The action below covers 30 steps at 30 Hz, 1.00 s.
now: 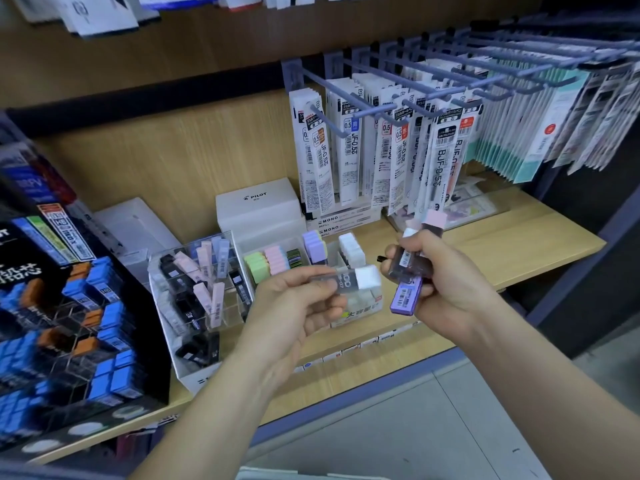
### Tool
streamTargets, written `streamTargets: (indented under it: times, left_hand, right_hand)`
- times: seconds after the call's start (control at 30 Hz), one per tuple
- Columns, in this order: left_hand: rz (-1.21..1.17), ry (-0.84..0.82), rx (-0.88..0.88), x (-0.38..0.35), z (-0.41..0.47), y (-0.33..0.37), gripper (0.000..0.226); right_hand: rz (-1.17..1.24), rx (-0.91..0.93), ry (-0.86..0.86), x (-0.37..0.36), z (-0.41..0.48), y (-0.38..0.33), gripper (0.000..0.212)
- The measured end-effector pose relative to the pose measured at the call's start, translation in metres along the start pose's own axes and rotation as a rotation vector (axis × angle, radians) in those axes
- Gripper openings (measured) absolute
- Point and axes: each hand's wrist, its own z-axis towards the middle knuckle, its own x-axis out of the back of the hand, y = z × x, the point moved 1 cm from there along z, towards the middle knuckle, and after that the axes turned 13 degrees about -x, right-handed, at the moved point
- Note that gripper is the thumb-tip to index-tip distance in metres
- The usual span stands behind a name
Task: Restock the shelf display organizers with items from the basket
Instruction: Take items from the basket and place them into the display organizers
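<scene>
The left hand pinches one white-capped lead case by its long sides. The right hand clutches a bundle of similar cases, capped pink, white and purple. They look light, rigid and slick, best gripped across the flat faces. Just behind the hands, a clear organizer on the shelf holds green, pink, purple and white cases in separate compartments; no basket is in view.
</scene>
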Motion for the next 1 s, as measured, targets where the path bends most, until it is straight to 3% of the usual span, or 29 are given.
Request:
streamTargets:
  times: [0.13,0.23,0.37,0.47,0.7,1.0]
  left_hand:
    - [-0.151,0.040,-0.041,0.003,-0.002,0.003,0.015]
    - [-0.126,0.011,-0.031,-0.001,-0.003,0.001,0.014]
    - [0.219,-0.202,-0.097,-0.007,-0.001,-0.002,0.037]
    - [0.459,-0.314,-0.177,-0.010,0.009,0.000,0.048]
    - [0.749,-0.153,-0.348,-0.017,0.061,-0.032,0.019]
    - [1.009,-0.100,-0.524,-0.035,0.090,-0.035,0.014]
  right_hand:
    - [-0.049,-0.053,-0.076,0.001,0.003,0.004,0.013]
    - [-0.138,-0.039,-0.163,-0.008,0.001,0.009,0.018]
    - [-0.225,-0.001,-0.226,-0.014,-0.002,0.013,0.019]
    - [-0.278,0.029,-0.168,-0.006,-0.003,0.008,0.017]
    - [-0.042,0.094,0.095,0.029,-0.003,-0.021,0.017]
    - [-0.185,0.049,0.100,0.040,0.011,-0.015,0.015]
